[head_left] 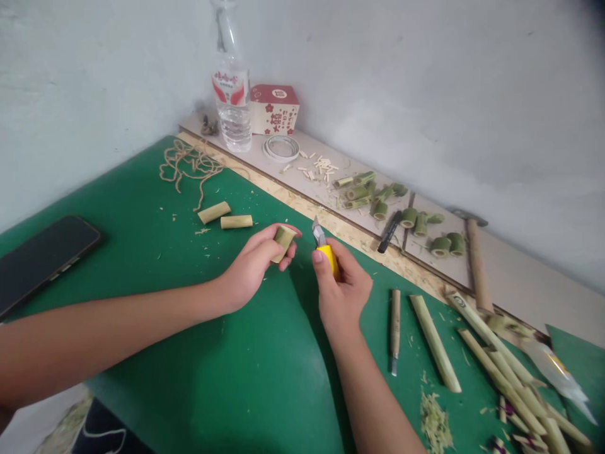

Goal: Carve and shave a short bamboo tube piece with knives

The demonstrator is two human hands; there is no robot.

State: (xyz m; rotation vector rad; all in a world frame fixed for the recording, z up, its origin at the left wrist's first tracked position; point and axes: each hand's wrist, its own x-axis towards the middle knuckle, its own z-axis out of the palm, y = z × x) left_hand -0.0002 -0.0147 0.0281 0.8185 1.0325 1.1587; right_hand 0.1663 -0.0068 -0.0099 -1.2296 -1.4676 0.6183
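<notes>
My left hand [255, 261] grips a short bamboo piece [284, 243] with a pale cut end, held a little above the green table. In my right hand [344, 284] is a yellow utility knife [329, 257], its blade pointing up and away from me. The blade and the bamboo piece are apart, with a small gap between them. Two short pale bamboo pieces, one of them a split length [236, 221], lie just beyond my left hand. To the right of my right forearm lies a chisel with a wooden handle [395, 325].
Twine [189, 165] lies at the back left, a phone [47, 258] at the left. A ledge holds a water bottle [233, 107], a box [275, 110], tape [282, 148], green bamboo rings [440, 246] and a hammer [478, 265]. Bamboo strips [435, 343], shavings [435, 421] and a glue bottle [555, 372] lie right.
</notes>
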